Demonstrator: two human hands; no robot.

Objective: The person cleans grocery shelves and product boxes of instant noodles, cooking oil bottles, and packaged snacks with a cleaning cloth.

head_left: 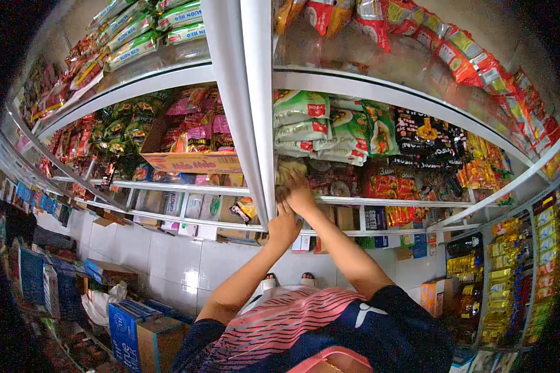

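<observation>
My right hand (298, 191) reaches into the shelf just right of the white upright post (247, 99). Its slightly blurred fingers close over a small pale, beige-green item (292, 169) whose kind I cannot tell. Lower down, my left hand (284, 225) is against the shelf's front rail, close under my right wrist, its fingertips partly hidden. Green and white noodle packets (302, 130) are stacked right above my right hand. Dark packets (336, 179) lie to its right, beside red packets (392, 180).
Black packets (430, 137) fill the shelf further right. Left of the post stands an open carton (193, 163) of pink packets. Red packets (473, 59) line the upper shelf. Blue and brown boxes (127, 329) stand on the tiled floor (174, 264) at left; bottles (504, 273) fill a rack at right.
</observation>
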